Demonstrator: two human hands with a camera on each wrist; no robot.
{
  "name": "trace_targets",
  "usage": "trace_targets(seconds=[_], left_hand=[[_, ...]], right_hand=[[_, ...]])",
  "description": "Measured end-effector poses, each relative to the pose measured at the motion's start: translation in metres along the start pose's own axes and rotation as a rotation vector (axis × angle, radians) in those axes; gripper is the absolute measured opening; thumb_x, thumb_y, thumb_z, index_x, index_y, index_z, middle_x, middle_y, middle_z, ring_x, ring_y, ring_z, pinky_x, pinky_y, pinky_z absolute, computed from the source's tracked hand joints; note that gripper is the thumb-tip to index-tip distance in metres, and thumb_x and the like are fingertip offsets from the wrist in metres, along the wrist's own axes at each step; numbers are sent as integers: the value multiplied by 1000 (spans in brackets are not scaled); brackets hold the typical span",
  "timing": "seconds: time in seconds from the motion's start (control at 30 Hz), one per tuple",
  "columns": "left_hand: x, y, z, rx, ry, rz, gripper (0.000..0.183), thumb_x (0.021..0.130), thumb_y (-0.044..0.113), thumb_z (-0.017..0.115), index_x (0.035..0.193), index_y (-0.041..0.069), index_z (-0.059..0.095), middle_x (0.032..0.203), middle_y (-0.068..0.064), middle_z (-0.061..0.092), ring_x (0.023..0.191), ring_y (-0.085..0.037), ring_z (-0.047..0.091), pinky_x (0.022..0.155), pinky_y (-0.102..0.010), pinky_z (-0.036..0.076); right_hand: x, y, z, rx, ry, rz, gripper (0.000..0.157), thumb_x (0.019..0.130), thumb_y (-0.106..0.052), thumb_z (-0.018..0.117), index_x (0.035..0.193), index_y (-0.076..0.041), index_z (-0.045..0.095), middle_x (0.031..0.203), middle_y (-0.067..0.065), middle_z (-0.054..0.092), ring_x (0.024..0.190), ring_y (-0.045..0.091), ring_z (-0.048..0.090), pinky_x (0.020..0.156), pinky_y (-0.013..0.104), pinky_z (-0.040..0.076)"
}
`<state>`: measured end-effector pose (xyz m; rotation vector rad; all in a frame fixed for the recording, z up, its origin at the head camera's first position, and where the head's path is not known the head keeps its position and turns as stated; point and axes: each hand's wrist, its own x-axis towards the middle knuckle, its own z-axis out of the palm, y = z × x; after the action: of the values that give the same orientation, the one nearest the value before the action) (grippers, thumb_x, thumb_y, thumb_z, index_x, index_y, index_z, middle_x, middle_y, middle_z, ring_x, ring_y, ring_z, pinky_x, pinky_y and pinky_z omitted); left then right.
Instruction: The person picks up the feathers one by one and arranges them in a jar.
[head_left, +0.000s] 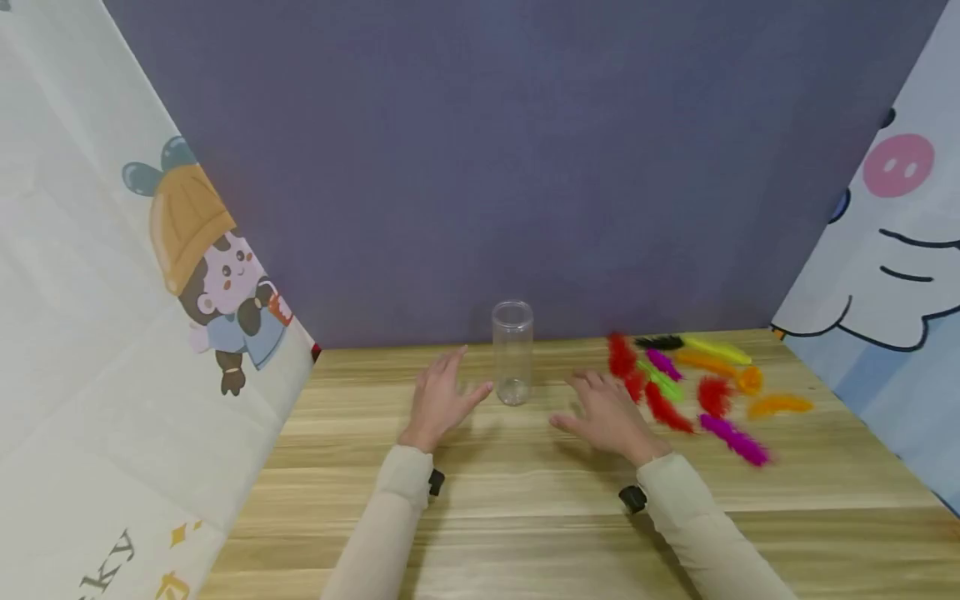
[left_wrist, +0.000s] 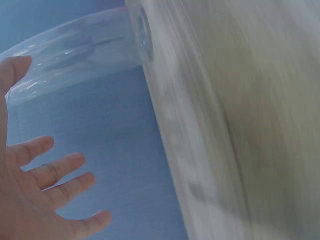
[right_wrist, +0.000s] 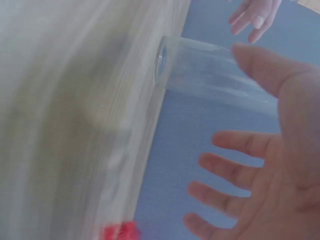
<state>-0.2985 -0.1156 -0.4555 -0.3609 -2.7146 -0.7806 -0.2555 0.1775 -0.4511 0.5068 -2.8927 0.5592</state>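
Clear cylindrical cup (head_left: 513,354) stands upright near the far edge of the wood-grain counter (head_left: 517,533), before the dark panel (head_left: 517,167), which shows through its transparent wall. Left hand (head_left: 438,402) and right hand (head_left: 609,418) flank it, each grip spread with fingers apart; the left thumb lies just beside the cup, contact not determinable, while a wider gap separates the right. Fluffy coloured pieces (head_left: 715,397) lie right of the right hand, and counter surface extends between the forearms.

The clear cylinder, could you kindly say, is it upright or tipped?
The clear cylinder is upright: its base sits on the table, its rim directly above.
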Motion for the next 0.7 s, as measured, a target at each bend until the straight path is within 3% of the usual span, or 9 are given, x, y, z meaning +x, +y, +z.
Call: trace_targets(seconds=[0.2,0.37,0.53,0.7], left_hand=[[2,4,8,-178,36,-29,79,87,46,79,151,12,48,151,-14,55,140,-39,50,118,-62,35],[6,9,15,-311,59,-49,73,86,41,82,147,12,52,144,-13,61,133,-34,57,113,-54,43],[12,15,22,-434,82,-73,72,84,33,85,145,11,53,140,-15,62,130,-35,57,110,-54,46],[18,22,28,-487,80,-79,76,83,35,87,146,11,52,140,-17,61,130,-40,56,109,-55,46]], right_hand=[[-14,5,2,28,19,1,61,91,-44,75,133,-1,64,133,19,64,123,43,58,102,62,49],[-22,17,2,77,58,50,51,90,-36,78,126,-1,67,119,16,68,105,35,66,89,54,57],[-23,33,-10,106,84,122,41,92,-32,76,121,-3,69,106,14,71,90,28,68,75,48,58],[-24,52,-25,139,92,174,28,96,-25,71,114,-3,69,94,8,72,78,20,65,69,41,55]])
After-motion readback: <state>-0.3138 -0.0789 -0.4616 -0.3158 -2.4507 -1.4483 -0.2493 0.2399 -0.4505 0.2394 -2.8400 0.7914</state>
